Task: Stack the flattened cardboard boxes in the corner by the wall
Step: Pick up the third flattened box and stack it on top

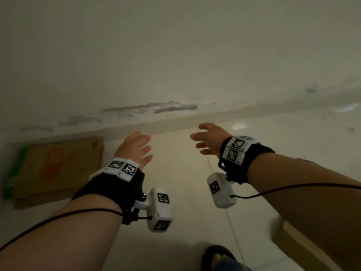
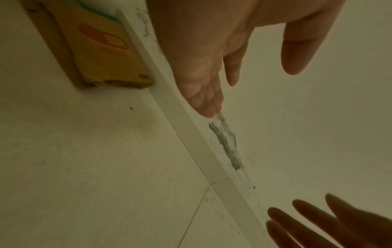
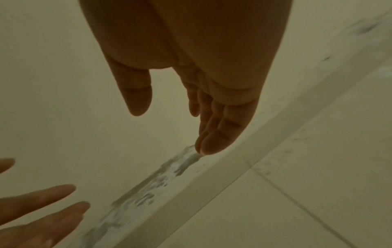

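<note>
A flattened brown cardboard box (image 1: pixel 58 169) with an orange print lies on the floor at the left, one edge against the wall's skirting; it also shows in the left wrist view as the cardboard box (image 2: pixel 101 50). A green-edged piece (image 1: pixel 13 175) lies at its left side. My left hand (image 1: pixel 136 147) hovers to the right of the box, fingers straight, holding nothing. My right hand (image 1: pixel 207 139) is held out beside it, palm toward the left hand, empty too. Both hands (image 2: pixel 212 83) (image 3: pixel 203 100) point toward the wall.
A pale wall (image 1: pixel 175 55) with a scuffed, flaking patch (image 1: pixel 156 108) rises above a white skirting board (image 1: pixel 166 126). The floor (image 1: pixel 185 192) is light tile. A foot in a dark sandal (image 1: pixel 218 257) stands at the bottom. A pale object's edge (image 1: pixel 293 233) shows under my right forearm.
</note>
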`<state>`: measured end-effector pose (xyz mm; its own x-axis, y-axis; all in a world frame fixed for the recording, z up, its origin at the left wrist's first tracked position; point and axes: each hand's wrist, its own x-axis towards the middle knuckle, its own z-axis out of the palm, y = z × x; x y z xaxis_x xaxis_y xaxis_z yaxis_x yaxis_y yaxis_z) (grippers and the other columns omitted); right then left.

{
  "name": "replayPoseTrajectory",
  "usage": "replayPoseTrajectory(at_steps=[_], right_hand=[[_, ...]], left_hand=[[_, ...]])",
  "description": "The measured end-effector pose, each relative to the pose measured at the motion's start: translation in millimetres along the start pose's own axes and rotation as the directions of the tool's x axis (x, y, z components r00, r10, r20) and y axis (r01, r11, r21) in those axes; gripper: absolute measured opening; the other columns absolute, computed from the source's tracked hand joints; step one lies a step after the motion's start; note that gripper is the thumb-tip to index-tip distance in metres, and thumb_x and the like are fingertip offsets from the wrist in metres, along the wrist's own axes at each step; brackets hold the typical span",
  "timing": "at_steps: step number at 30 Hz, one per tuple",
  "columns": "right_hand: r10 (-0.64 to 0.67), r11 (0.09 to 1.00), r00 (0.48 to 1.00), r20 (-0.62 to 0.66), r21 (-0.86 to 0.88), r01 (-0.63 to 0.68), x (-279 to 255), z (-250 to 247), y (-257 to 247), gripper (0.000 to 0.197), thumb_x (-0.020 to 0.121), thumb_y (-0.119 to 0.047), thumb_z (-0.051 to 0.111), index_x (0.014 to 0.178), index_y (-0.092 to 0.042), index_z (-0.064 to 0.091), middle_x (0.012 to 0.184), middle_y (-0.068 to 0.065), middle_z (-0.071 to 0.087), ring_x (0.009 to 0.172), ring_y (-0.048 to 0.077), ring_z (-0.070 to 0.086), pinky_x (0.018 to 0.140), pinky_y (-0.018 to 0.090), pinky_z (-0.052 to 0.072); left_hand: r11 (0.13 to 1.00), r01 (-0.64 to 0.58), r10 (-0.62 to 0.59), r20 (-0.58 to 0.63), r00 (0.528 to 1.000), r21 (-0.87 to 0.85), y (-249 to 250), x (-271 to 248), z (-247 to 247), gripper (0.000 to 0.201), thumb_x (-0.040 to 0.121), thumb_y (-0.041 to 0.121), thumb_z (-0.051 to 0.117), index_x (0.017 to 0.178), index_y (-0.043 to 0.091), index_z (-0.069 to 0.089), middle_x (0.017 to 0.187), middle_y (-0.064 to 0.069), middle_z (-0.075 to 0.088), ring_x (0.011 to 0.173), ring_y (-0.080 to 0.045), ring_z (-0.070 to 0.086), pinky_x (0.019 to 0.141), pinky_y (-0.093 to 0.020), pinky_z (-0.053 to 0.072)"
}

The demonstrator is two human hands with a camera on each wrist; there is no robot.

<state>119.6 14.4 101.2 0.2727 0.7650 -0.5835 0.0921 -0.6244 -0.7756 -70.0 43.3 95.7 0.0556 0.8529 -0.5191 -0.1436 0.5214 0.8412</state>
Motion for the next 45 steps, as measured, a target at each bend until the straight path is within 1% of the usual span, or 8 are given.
replayPoseTrajectory(at_steps=[9, 12, 17, 23, 31, 35, 39, 45], right_hand=[[0.263, 0.955, 0.918, -0.297, 0.215, -0.204, -5.2, -147.4, 138.2, 0.065, 0.083, -0.021, 0.066, 0.140, -0.011, 0.037, 0.127, 0.018, 0.057, 0.106, 0.028, 0.059, 0.092, 0.040, 0.051], [0.346, 0.937, 0.873, -0.345, 0.078, -0.341, 3.8, -169.2, 182.4, 0.068, 0.079, -0.026, 0.069, 0.139, -0.011, 0.040, 0.126, 0.017, 0.059, 0.110, 0.032, 0.060, 0.096, 0.045, 0.050], [0.343, 0.810, 0.878, -0.334, -0.368, -0.456, 13.6, -190.6, 221.9, 0.057, 0.086, -0.019, 0.058, 0.139, -0.013, 0.039, 0.137, 0.012, 0.051, 0.120, 0.031, 0.053, 0.093, 0.034, 0.045], [0.307, 0.504, 0.911, -0.276, -0.765, -0.402, 22.2, -212.2, 239.0, 0.055, 0.086, -0.014, 0.050, 0.139, -0.013, 0.037, 0.143, 0.013, 0.044, 0.127, 0.035, 0.047, 0.102, 0.043, 0.044], [0.325, 0.174, 0.900, -0.290, -0.917, -0.359, 22.0, -219.2, 249.7, 0.057, 0.082, -0.022, 0.059, 0.135, -0.017, 0.041, 0.137, 0.011, 0.039, 0.122, 0.037, 0.047, 0.096, 0.047, 0.042], [0.318, 0.023, 0.890, -0.328, -0.935, -0.353, 23.1, -221.1, 249.1, 0.055, 0.083, -0.026, 0.059, 0.136, -0.017, 0.045, 0.141, 0.011, 0.034, 0.130, 0.035, 0.034, 0.102, 0.045, 0.036], [0.296, -0.049, 0.899, -0.323, -0.945, -0.323, 20.0, -223.0, 241.8, 0.047, 0.089, -0.024, 0.053, 0.133, -0.011, 0.049, 0.138, 0.011, 0.042, 0.129, 0.033, 0.037, 0.103, 0.042, 0.037], [0.199, -0.032, 0.946, -0.255, -0.967, -0.254, 20.6, -209.3, 199.1, 0.041, 0.089, -0.040, 0.050, 0.126, -0.023, 0.056, 0.130, 0.003, 0.051, 0.124, 0.031, 0.040, 0.097, 0.044, 0.042]], left_hand=[[0.978, 0.018, -0.051, 0.156, 0.986, 0.209, -59.3, -7.6, 127.0, 0.045, 0.092, 0.014, 0.044, 0.137, 0.014, 0.044, 0.118, -0.009, 0.051, 0.109, -0.025, 0.050, 0.088, -0.037, 0.039], [0.964, 0.021, -0.071, 0.181, 0.981, 0.264, -78.6, 0.0, 150.9, 0.044, 0.092, 0.013, 0.044, 0.137, 0.012, 0.044, 0.116, -0.008, 0.051, 0.108, -0.025, 0.050, 0.088, -0.037, 0.039], [0.943, 0.048, -0.118, 0.199, 0.973, 0.328, -102.5, 18.8, 178.2, 0.044, 0.091, 0.015, 0.047, 0.135, 0.013, 0.046, 0.115, -0.007, 0.053, 0.108, -0.025, 0.051, 0.089, -0.037, 0.041], [0.931, 0.087, -0.171, 0.214, 0.962, 0.354, -123.4, 32.4, 188.6, 0.042, 0.091, 0.014, 0.048, 0.133, 0.014, 0.048, 0.115, -0.007, 0.054, 0.108, -0.025, 0.052, 0.093, -0.037, 0.042], [0.938, 0.110, -0.183, 0.199, 0.963, 0.328, -131.2, 47.5, 177.0, 0.042, 0.090, 0.014, 0.051, 0.132, 0.014, 0.049, 0.115, -0.007, 0.054, 0.108, -0.025, 0.052, 0.088, -0.037, 0.042], [0.944, 0.115, -0.180, 0.189, 0.965, 0.311, -130.7, 51.3, 167.6, 0.042, 0.091, 0.013, 0.050, 0.133, 0.014, 0.048, 0.115, -0.007, 0.054, 0.108, -0.025, 0.052, 0.089, -0.036, 0.041], [0.946, 0.108, -0.168, 0.175, 0.970, 0.306, -126.7, 53.5, 152.5, 0.042, 0.090, 0.014, 0.051, 0.132, 0.014, 0.049, 0.114, -0.006, 0.054, 0.107, -0.025, 0.052, 0.088, -0.036, 0.041], [0.954, 0.084, -0.127, 0.135, 0.983, 0.287, -103.2, 48.8, 121.4, 0.040, 0.089, 0.016, 0.053, 0.130, 0.015, 0.051, 0.113, -0.007, 0.055, 0.106, -0.024, 0.053, 0.082, -0.034, 0.043]])
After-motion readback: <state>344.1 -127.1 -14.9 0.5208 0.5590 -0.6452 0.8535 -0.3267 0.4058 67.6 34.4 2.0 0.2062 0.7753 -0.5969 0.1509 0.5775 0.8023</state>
